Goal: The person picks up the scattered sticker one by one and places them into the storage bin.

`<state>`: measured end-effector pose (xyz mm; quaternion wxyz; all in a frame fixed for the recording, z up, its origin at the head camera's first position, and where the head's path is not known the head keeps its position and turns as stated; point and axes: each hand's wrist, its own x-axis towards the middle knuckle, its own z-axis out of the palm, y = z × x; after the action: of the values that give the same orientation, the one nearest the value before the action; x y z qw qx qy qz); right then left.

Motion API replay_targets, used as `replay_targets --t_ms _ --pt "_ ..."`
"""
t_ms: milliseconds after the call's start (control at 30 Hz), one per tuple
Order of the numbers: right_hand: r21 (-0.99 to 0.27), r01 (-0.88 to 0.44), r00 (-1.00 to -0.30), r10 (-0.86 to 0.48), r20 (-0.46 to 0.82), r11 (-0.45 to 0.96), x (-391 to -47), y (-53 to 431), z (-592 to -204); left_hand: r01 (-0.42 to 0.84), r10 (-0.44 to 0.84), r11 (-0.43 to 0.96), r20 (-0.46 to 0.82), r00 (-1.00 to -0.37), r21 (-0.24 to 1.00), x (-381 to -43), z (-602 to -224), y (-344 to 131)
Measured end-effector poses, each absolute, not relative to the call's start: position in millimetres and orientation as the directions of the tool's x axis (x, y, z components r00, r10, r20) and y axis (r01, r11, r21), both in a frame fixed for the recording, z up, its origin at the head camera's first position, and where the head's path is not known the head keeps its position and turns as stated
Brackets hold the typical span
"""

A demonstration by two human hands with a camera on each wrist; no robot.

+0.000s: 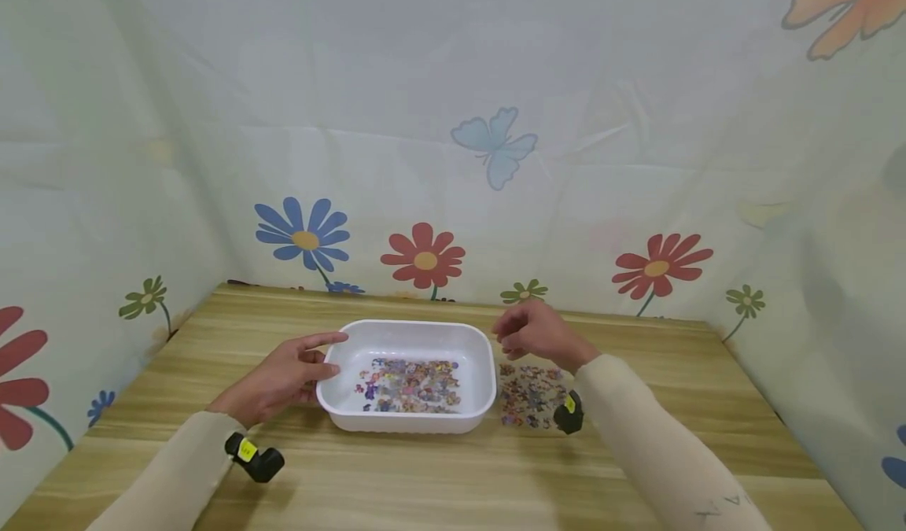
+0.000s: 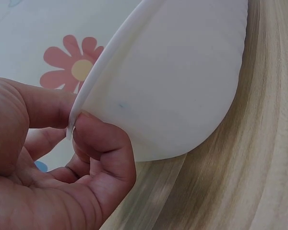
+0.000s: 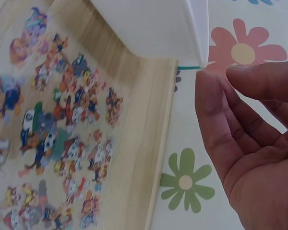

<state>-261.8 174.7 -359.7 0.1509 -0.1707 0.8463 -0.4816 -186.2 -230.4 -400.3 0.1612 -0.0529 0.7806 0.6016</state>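
Note:
A white rectangular plastic basin [image 1: 406, 422] stands on the wooden table. My left hand [image 1: 286, 374] is at its left end; in the left wrist view this hand [image 2: 62, 158] pinches the basin's rim [image 2: 98, 69] between thumb and fingers. Many small colourful cartoon cutouts [image 1: 418, 385] lie on the basin's floor. Beside the basin's right rear corner, my right hand [image 1: 534, 333] hovers with fingers loosely bent. In the right wrist view the right hand [image 3: 249, 124] has a gap between thumb and index finger, with nothing held. Similar cartoon pictures [image 1: 531, 397] lie below the right hand.
The pictures [image 3: 69, 143] right of the basin show cartoon dogs, seemingly on a clear sheet. A wood-grain table [image 1: 396, 484] carries everything. Behind it hangs a pale curtain [image 1: 396, 177] printed with flowers and butterflies. Each wrist wears a small black camera [image 1: 263, 464].

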Motion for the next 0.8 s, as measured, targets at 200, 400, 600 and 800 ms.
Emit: replay_targets --t_ms 200,400,600,800 --pt "-0.842 -0.128 -0.905 -0.409 -0.116 0.524 -259 187 -364 -0.274 0.128 0.253 -0.313 -0.941 0.928 -185 -399 -231" --pt "-0.840 -0.139 -0.907 -0.407 -0.104 0.524 -258 201 -371 -0.271 0.139 0.238 -0.308 -0.941 0.933 -186 -399 -231" --pt "-0.835 -0.117 -0.919 -0.377 -0.114 0.538 -258 209 -374 -0.273 0.111 0.268 -0.311 -0.944 0.924 -187 -401 -230" --pt "-0.785 -0.127 -0.935 -0.338 -0.110 0.606 -260 218 -378 -0.274 0.113 0.270 -0.313 -0.943 0.923 -187 -401 -230"
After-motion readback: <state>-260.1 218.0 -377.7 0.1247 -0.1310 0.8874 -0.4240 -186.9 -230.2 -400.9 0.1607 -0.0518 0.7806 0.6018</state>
